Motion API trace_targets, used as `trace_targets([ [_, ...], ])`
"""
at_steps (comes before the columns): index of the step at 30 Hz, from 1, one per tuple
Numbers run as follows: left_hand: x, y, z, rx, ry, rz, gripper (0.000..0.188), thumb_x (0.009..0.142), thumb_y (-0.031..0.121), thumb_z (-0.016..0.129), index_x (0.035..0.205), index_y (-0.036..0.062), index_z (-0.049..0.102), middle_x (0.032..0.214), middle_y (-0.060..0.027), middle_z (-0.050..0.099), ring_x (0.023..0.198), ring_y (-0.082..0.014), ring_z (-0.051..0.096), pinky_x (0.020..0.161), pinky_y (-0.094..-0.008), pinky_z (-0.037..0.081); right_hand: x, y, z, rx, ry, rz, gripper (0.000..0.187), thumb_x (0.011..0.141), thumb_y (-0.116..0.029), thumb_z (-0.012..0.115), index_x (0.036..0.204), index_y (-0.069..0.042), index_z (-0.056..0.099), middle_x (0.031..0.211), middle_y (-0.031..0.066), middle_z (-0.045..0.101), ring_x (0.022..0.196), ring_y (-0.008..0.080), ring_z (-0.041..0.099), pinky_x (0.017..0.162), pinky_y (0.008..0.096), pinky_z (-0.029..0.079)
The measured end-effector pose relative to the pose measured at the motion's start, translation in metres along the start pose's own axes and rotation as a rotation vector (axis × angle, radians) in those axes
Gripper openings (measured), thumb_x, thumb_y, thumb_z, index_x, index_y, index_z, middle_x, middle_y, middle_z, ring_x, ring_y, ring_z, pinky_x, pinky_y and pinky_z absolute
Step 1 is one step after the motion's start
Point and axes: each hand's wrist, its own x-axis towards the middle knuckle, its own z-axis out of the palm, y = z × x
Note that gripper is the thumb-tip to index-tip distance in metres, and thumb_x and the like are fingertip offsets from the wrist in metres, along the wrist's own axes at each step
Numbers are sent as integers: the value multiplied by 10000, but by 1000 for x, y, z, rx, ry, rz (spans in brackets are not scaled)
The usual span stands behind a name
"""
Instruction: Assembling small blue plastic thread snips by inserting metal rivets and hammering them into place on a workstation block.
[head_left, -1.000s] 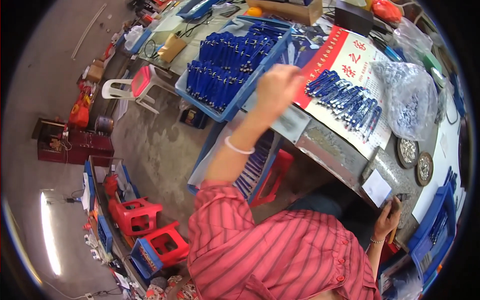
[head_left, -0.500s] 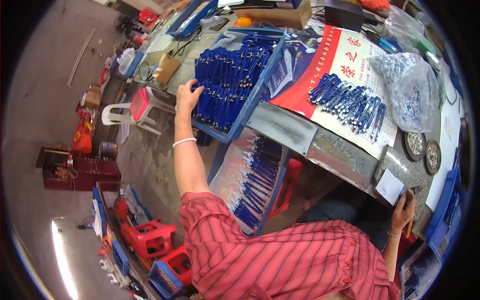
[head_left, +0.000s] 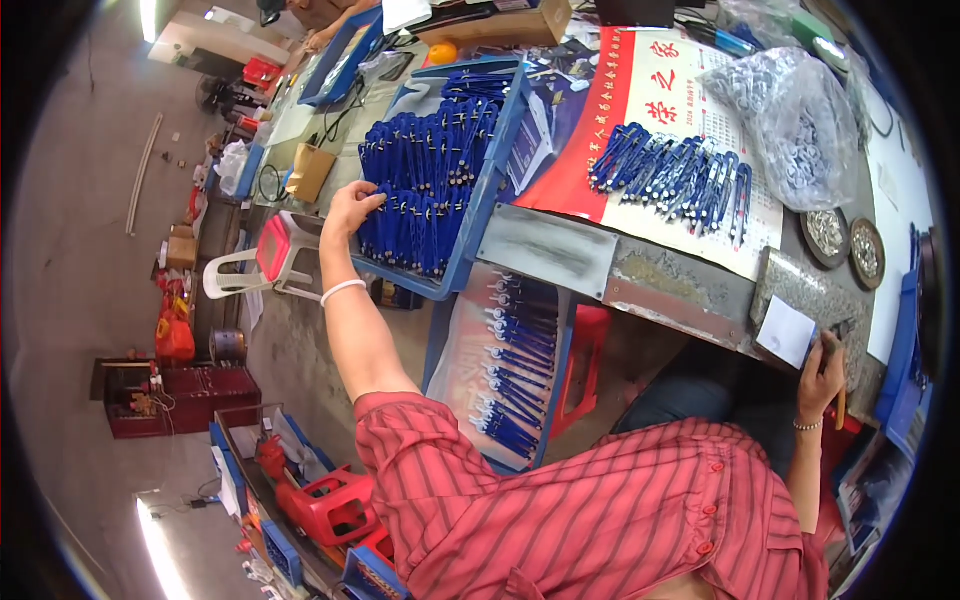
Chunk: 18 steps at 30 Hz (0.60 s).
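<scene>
Left hand [head_left: 352, 207]: fingers curled; cannot tell whether pinching anything
Blue pieces [head_left: 425, 155]: in the blue tray [head_left: 488, 190], just right of left hand
Right hand [head_left: 823, 372]: closed around orange-handled tool [head_left: 841, 405], near right

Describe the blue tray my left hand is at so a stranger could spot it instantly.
On the workbench, find the big red-and-cream poster. To its left sits a blue tray, your left hand at its left edge. Its dense rows of dark-blue pieces set it apart from the lower tray nearer you, where broad pale sheeting shows.
</scene>
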Motion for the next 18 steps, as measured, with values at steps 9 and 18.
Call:
trace_targets([
  [9,-18,13,-12,-121,-76,123,240,803,175,777,957,54,639,772,20,602,665,-70,504,591,-233,403,1,-2,0,-84,1,-52,165,942,16,560,1093,66,604,1001,118,648,903,168,631,831,282,508],
  [18,-68,55,-61,-359,158,241,119,858,94,717,896,62,609,770,1,635,679,-78,576,600,-225,416,7,-14,-2,-86,-42,-40,175,943,15,563,1106,62,606,1019,119,653,939,169,630,871,276,492],
])
